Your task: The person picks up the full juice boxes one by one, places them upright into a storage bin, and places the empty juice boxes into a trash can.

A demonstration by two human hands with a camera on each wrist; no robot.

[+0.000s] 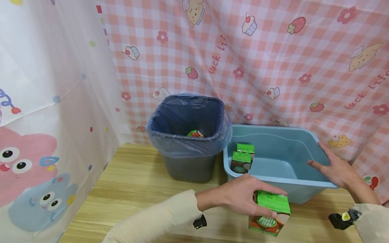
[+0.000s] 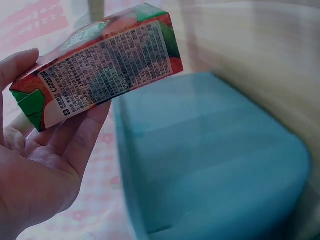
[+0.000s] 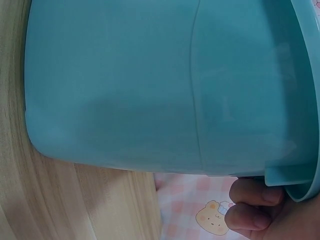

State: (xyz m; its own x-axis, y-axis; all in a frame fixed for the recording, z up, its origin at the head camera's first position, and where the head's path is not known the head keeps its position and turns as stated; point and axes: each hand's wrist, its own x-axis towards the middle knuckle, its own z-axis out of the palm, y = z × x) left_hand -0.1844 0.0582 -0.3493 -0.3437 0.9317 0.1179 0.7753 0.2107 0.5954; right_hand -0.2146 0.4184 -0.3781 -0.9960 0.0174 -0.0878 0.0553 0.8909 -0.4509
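Observation:
My left hand (image 1: 240,195) grips a green-and-red juice carton (image 1: 268,217) in front of the blue tub (image 1: 304,190), thumb on one side and fingers on the other. The left wrist view shows the printed text panel of the juice carton (image 2: 107,72) above the left hand (image 2: 45,165). My right hand (image 1: 337,167) holds the tub's right rim, with its thumb over the inside. In the right wrist view, curled fingers of the right hand (image 3: 255,205) show under the rim. Two similar cartons (image 1: 241,160) stand inside the tub at its left end.
A grey bin (image 1: 189,168) lined with a clear bag stands left of the tub, close against it. Another green-and-red carton (image 1: 196,133) lies inside the bin. Both containers rest on a wooden table (image 1: 130,192), with a pink checked curtain (image 1: 182,50) behind.

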